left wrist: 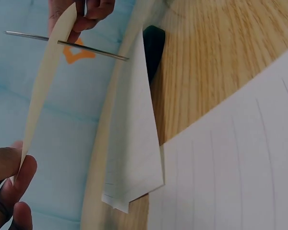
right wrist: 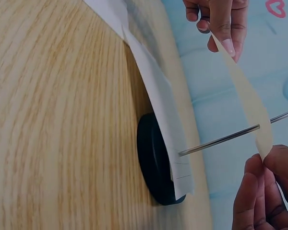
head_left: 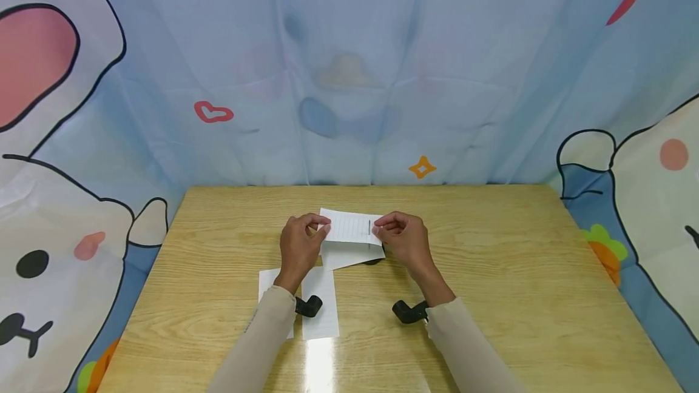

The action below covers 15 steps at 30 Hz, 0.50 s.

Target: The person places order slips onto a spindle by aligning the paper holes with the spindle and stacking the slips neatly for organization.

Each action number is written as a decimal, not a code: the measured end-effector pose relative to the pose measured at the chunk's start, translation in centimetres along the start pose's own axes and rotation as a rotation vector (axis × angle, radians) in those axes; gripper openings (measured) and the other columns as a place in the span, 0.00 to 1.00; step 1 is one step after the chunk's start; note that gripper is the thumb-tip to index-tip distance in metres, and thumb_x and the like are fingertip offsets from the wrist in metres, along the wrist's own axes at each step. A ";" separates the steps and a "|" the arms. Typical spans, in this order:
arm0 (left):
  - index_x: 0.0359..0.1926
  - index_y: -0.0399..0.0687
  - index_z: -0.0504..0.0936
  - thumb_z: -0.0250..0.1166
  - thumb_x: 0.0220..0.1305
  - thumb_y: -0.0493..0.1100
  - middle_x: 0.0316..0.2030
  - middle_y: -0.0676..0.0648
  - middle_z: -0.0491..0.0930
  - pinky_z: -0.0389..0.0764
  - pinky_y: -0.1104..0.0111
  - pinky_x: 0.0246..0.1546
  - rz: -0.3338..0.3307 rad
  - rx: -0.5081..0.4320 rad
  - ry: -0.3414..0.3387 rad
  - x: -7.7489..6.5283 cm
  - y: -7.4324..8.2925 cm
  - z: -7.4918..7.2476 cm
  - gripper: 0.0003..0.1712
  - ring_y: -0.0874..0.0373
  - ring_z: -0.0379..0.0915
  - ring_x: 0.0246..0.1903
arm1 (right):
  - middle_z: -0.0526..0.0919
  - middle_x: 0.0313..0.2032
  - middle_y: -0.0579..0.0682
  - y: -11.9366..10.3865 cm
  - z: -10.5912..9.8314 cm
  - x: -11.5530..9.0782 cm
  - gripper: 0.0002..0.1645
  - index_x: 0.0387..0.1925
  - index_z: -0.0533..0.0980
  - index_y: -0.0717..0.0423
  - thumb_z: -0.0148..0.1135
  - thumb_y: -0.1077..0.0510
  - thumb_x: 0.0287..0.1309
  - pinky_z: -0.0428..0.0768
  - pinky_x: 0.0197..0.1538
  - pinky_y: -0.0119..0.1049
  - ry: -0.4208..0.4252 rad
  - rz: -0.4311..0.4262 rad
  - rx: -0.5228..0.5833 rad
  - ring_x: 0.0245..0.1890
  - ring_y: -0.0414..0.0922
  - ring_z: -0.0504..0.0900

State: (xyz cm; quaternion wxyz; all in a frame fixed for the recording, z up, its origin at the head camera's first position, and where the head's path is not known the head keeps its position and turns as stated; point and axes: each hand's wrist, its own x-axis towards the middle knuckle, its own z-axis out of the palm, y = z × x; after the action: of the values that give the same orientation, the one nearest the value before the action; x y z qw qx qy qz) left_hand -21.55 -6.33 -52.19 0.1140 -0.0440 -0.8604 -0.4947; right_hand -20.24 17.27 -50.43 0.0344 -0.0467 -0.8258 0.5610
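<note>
A lined paper slip is stretched between both hands above the table. Its left end is pinched between the thumb and fingers of my left hand. My right hand pinches the right end, close to the thin metal rod of a bill spike. The rod passes through this slip near its right end and sticks out beyond it. Lower on the same rod sits other paper, lying over the spike's round black base. That base is mostly hidden by paper in the head view.
Two loose lined slips lie on the wooden table under and beside the left forearm. A patterned blue curtain hangs behind the table's far edge. Black wrist cameras are worn on both wrists.
</note>
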 end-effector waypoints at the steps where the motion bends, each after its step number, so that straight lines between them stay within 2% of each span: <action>1: 0.40 0.52 0.93 0.77 0.65 0.41 0.33 0.48 0.83 0.72 0.62 0.37 -0.005 0.005 -0.001 0.0 -0.1 0.0 0.03 0.56 0.69 0.31 | 0.86 0.36 0.55 0.0 0.0 0.0 0.05 0.40 0.88 0.56 0.75 0.61 0.64 0.84 0.38 0.34 -0.001 -0.001 -0.008 0.35 0.47 0.83; 5: 0.40 0.53 0.93 0.77 0.65 0.42 0.33 0.48 0.83 0.72 0.64 0.34 -0.021 0.021 -0.013 -0.3 -0.4 0.3 0.04 0.56 0.71 0.32 | 0.86 0.36 0.55 0.1 0.1 0.0 0.05 0.40 0.88 0.57 0.75 0.62 0.63 0.81 0.38 0.29 -0.003 -0.009 -0.031 0.35 0.46 0.83; 9: 0.40 0.54 0.93 0.77 0.65 0.43 0.31 0.49 0.82 0.72 0.64 0.34 -0.024 0.033 -0.027 -0.7 -0.7 0.4 0.04 0.57 0.71 0.32 | 0.86 0.36 0.54 0.4 0.1 0.1 0.06 0.41 0.88 0.59 0.75 0.62 0.63 0.81 0.38 0.30 -0.007 -0.012 -0.047 0.35 0.45 0.83; 15: 0.40 0.54 0.93 0.77 0.65 0.43 0.31 0.50 0.81 0.71 0.64 0.33 -0.025 0.061 -0.039 -0.9 -1.2 0.8 0.04 0.57 0.71 0.32 | 0.86 0.34 0.52 0.9 0.4 0.0 0.03 0.39 0.88 0.56 0.75 0.61 0.63 0.80 0.39 0.32 -0.012 0.007 -0.100 0.34 0.44 0.82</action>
State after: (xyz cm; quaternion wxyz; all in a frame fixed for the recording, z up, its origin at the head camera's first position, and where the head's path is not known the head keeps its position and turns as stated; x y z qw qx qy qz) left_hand -21.04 -6.24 -53.76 0.0924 -0.0396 -0.8775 -0.4689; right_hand -20.25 17.27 -51.43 0.0251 -0.0481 -0.8527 0.5195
